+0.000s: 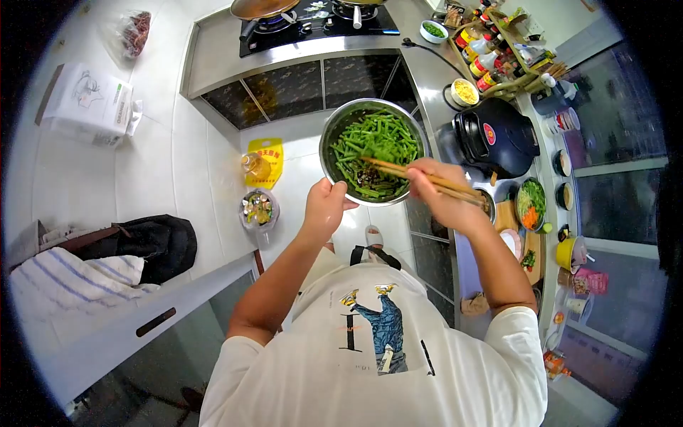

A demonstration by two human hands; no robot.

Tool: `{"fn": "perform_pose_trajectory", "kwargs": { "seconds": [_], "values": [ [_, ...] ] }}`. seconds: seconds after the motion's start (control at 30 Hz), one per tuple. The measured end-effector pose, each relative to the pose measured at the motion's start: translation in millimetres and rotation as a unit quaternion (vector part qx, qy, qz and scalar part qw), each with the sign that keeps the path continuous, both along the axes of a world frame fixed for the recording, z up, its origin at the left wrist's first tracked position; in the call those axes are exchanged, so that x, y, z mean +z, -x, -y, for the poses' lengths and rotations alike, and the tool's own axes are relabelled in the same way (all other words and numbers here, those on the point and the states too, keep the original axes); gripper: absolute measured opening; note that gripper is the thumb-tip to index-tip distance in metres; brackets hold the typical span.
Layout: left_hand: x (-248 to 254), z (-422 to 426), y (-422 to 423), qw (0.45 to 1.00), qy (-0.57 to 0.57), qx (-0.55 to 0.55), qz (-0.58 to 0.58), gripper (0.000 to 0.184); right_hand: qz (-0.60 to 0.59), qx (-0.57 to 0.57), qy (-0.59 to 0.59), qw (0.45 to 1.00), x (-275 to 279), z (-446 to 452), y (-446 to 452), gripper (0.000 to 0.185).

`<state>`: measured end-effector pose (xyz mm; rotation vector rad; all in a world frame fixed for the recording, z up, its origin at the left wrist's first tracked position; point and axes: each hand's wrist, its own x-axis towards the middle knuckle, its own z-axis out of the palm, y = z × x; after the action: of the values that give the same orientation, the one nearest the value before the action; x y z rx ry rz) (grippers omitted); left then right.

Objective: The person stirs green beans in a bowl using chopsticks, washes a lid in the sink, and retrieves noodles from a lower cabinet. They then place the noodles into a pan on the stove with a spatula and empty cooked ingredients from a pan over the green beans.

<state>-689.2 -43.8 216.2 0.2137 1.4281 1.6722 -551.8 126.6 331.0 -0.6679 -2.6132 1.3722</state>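
A steel bowl (pixel 326 153) full of cut green beans (pixel 363 139) is held up in front of me. My left hand (pixel 327 206) grips its lower left rim, thumb over the edge. Wooden chopsticks (pixel 455 188) are pinched in my right hand (pixel 441 188), just beyond the bowl's lower right rim. Their tips reach in among the beans, where some are blurred by motion. Dark bits lie on the beans near the tips.
Ahead is a gas stove (pixel 306 27) with pans. The right counter holds a black electric appliance (pixel 498 135), sauce bottles (pixel 484 64), a bowl of shredded vegetables (pixel 531 203) and a cutting board (pixel 506 213). An oil bottle (pixel 256 167) stands on the floor.
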Motion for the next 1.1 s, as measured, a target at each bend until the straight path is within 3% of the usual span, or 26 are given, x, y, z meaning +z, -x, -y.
{"fn": "perform_pose_trajectory", "kwargs": {
  "seconds": [0.17, 0.33, 0.5, 0.57, 0.7, 0.87, 1.1],
  "values": [
    [6, 2, -1, 1.0, -0.002, 0.001, 0.007, 0.027, -0.021, -0.073, 0.032, 0.997, 4, -8, 9, 0.021],
    [-2, 4, 2, 1.0, 0.0, 0.004, 0.005, 0.027, -0.003, 0.0, 0.049, 0.999, -21, -8, 12, 0.022],
    [-5, 11, 2, 1.0, 0.026, 0.01, 0.005, 0.028, 0.063, -0.01, 0.123, 0.99, 23, -16, -15, 0.02],
    [-6, 12, 3, 1.0, 0.018, 0.013, 0.008, 0.028, 0.115, 0.042, 0.093, 0.988, 35, -17, -19, 0.02],
    [-7, 8, 2, 1.0, 0.018, 0.014, 0.006, 0.028, 0.065, 0.095, 0.0, 0.993, -1, 2, 0, 0.025],
    [-2, 9, 3, 1.0, 0.02, 0.014, 0.012, 0.027, 0.01, 0.013, -0.004, 1.0, -7, 4, 6, 0.022],
    [6, 8, -2, 1.0, -0.008, 0.012, -0.008, 0.027, -0.038, -0.006, -0.039, 0.998, -15, 12, 16, 0.022]
  ]
}}
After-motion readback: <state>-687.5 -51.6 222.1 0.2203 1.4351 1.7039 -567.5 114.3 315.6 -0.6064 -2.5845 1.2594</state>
